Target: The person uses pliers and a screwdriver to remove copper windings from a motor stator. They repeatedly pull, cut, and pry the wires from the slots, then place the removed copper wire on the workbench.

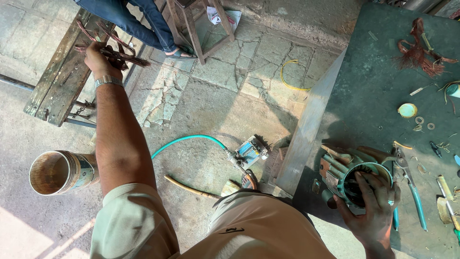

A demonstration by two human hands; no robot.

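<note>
Item: round motor housing (357,184), teal-rimmed, standing on the green workbench (369,91) with its open bore facing up, at the near edge of the bench.
Right hand (371,208): laid on the housing's near rim, fingers curled over the edge and into the bore, gripping it; the housing lies directly under and just ahead of the fingers.
Left hand (98,57): arm stretched far out to the other side, fist closed around a bundle of copper wire (115,48), held over a wooden bench (60,81); the bundle's long axis runs across the bench planks. This hand is well apart from the housing; the right is the nearer.
Adjacent on workbench: teal-handled pliers (407,184) just beside the housing; a second tangle of copper wire (421,50) at the far end.
Floor: an open metal cylinder (60,172) on its side; a teal hose (189,140).
</note>
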